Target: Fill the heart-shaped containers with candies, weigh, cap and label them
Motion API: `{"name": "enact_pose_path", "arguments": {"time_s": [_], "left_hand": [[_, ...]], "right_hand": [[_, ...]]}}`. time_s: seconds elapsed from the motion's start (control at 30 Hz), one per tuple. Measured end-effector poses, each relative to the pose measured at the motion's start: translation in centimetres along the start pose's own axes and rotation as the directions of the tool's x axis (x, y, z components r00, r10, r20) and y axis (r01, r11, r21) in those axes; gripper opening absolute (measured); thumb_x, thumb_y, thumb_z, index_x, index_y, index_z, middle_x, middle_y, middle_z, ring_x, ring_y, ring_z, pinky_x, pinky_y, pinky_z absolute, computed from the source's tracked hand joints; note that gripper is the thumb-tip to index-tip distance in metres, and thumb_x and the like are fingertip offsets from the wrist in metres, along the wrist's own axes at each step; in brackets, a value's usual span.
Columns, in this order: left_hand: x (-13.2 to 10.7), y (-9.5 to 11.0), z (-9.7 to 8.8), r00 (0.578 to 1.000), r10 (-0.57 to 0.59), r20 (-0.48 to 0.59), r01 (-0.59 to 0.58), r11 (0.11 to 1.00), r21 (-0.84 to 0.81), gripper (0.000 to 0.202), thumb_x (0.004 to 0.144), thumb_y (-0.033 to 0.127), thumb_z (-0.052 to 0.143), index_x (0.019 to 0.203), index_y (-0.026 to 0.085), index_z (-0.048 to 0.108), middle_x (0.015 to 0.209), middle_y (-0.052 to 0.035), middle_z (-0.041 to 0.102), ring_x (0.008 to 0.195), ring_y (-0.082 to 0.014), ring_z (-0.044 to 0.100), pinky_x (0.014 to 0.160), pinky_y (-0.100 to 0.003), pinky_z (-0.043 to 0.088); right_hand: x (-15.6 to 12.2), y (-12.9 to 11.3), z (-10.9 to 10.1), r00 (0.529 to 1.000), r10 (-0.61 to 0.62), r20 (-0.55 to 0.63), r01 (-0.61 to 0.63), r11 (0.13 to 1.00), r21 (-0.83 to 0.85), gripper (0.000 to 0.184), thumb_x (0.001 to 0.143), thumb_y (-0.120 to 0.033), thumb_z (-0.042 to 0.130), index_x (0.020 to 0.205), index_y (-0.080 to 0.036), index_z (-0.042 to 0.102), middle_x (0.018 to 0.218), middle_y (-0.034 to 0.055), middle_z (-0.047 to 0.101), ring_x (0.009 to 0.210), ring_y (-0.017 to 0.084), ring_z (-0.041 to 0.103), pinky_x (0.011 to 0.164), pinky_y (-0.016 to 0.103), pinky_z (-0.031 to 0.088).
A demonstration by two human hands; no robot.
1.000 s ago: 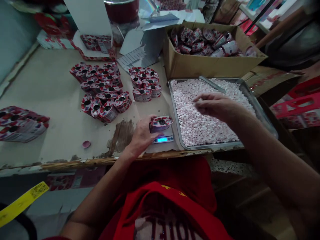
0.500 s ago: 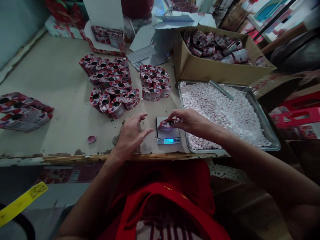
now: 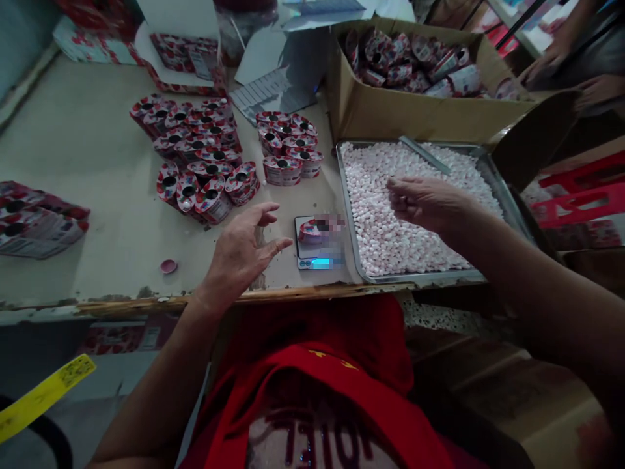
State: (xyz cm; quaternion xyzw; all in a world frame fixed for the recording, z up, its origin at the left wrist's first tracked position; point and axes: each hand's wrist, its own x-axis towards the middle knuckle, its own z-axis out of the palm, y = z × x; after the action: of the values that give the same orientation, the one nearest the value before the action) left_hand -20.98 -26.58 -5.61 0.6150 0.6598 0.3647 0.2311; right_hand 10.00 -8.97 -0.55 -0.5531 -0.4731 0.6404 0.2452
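Observation:
My left hand (image 3: 244,244) hovers over the table just left of a small digital scale (image 3: 305,256), its thumb and fingers spread with nothing between them. On the scale rests a red and white printed container (image 3: 308,231), partly blurred, apart from both hands. My right hand (image 3: 424,203) is above a metal tray (image 3: 349,215) heaped with small white candies (image 3: 375,241). Its fingers are drawn together against the thumb; whatever they may hold is hidden. A flat metal bar (image 3: 424,155) lies on the candies at the tray's far side.
Rows of printed containers (image 3: 209,153) stand left of centre, with a smaller group (image 3: 290,150) behind the scale. More (image 3: 41,221) sit at far left. A small pink cap (image 3: 168,266) lies near the front edge. A cardboard box (image 3: 405,111) of containers stands behind the tray; another person's hands (image 3: 551,62) show beyond.
My right hand has left the container on the scale and moved right, over the candies. My left hand stays spread beside the scale. The whole view has shifted slightly.

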Motion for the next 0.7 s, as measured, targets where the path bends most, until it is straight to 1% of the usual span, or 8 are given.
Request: {"name": "enact_pose_path", "arguments": {"time_s": [0.07,0.13,0.2,0.27,0.4,0.53,0.63,0.7], "left_hand": [[0.2,0.5,0.5,1.0,0.013,0.021,-0.013,0.999,0.035,0.066,0.081,0.037,0.087,0.14,0.024,0.06,0.123,-0.0077,0.073,0.115,-0.0256,0.069,0.108,-0.043,0.053],[0.3,0.7,0.8,0.999,0.004,0.048,-0.008,0.996,0.087,0.07,0.079,0.034,0.088,0.141,0.024,0.06,0.125,-0.008,0.073,0.118,-0.0265,0.068,0.109,-0.044,0.052],[0.1,0.6,0.7,0.997,-0.024,0.078,0.014,0.991,0.135,0.073,0.077,0.034,0.089,0.143,0.024,0.059,0.127,-0.0086,0.072,0.12,-0.0279,0.067,0.111,-0.045,0.05],[-0.2,0.4,0.6,0.993,-0.059,0.102,0.043,0.987,0.153,0.075,0.078,0.036,0.089,0.145,0.023,0.058,0.13,-0.0094,0.071,0.121,-0.0291,0.067,0.112,-0.046,0.049],[-0.3,0.0,1.2,0.989,-0.092,0.119,0.083,0.993,0.08,0.074,0.08,0.038,0.087,0.145,0.023,0.057,0.13,-0.0101,0.071,0.121,-0.029,0.067,0.109,-0.045,0.052],[0.3,0.0,3.1,0.992,-0.069,0.109,0.071,0.997,-0.016,0.07,0.079,0.032,0.088,0.142,0.022,0.06,0.123,-0.0086,0.073,0.116,-0.0264,0.069,0.105,-0.042,0.053],[0.7,0.0,4.3,0.991,-0.058,0.119,0.063,0.997,-0.037,0.069,0.077,0.023,0.089,0.14,0.021,0.062,0.121,-0.0081,0.074,0.111,-0.0244,0.069,0.102,-0.041,0.054],[0.8,0.0,4.7,0.991,-0.053,0.121,0.059,0.997,-0.046,0.07,0.076,0.02,0.09,0.14,0.021,0.062,0.121,-0.0079,0.074,0.11,-0.0244,0.069,0.101,-0.041,0.054]], "right_hand": [[-0.3,-0.2,1.6,0.995,0.03,0.092,-0.031,0.999,0.017,0.016,0.087,-0.011,0.078,0.084,-0.019,0.065,0.071,-0.001,0.059,0.06,0.007,0.051,0.053,0.016,0.047],[-0.5,-0.4,3.5,0.975,0.05,0.216,-0.049,0.999,-0.008,0.013,0.084,-0.009,0.078,0.089,-0.018,0.07,0.074,0.0014,0.063,0.063,0.009,0.054,0.055,0.019,0.048],[-0.5,-0.5,5.2,0.942,0.024,0.334,0.001,0.997,-0.074,0.011,0.084,-0.014,0.08,0.091,-0.019,0.073,0.074,0.0024,0.066,0.062,0.01,0.052,0.054,0.022,0.045],[-0.4,-0.4,6.3,0.909,-0.033,0.416,0.102,0.984,-0.145,0.01,0.086,-0.024,0.081,0.091,-0.019,0.074,0.074,0.0029,0.067,0.06,0.011,0.049,0.053,0.025,0.041],[-0.2,-0.1,7.1,0.878,-0.121,0.462,0.259,0.934,-0.247,0.021,0.088,-0.04,0.082,0.09,-0.02,0.074,0.07,0.0025,0.065,0.061,0.013,0.051,0.055,0.027,0.037],[-0.4,0.2,7.4,0.854,-0.178,0.489,0.376,0.86,-0.344,0.023,0.088,-0.041,0.077,0.093,-0.018,0.076,0.07,0.0016,0.066,0.064,0.013,0.054,0.059,0.028,0.038],[-0.8,0.2,7.9,0.819,-0.224,0.529,0.49,0.754,-0.438,0.022,0.091,-0.036,0.071,0.097,-0.017,0.078,0.073,0.0011,0.067,0.068,0.014,0.057,0.065,0.028,0.039],[-1.0,0.2,8.4,0.813,-0.226,0.537,0.535,0.653,-0.535,0.022,0.091,-0.034,0.072,0.102,-0.017,0.079,0.071,-0.0007,0.065,0.068,0.014,0.056,0.066,0.028,0.037]]}}
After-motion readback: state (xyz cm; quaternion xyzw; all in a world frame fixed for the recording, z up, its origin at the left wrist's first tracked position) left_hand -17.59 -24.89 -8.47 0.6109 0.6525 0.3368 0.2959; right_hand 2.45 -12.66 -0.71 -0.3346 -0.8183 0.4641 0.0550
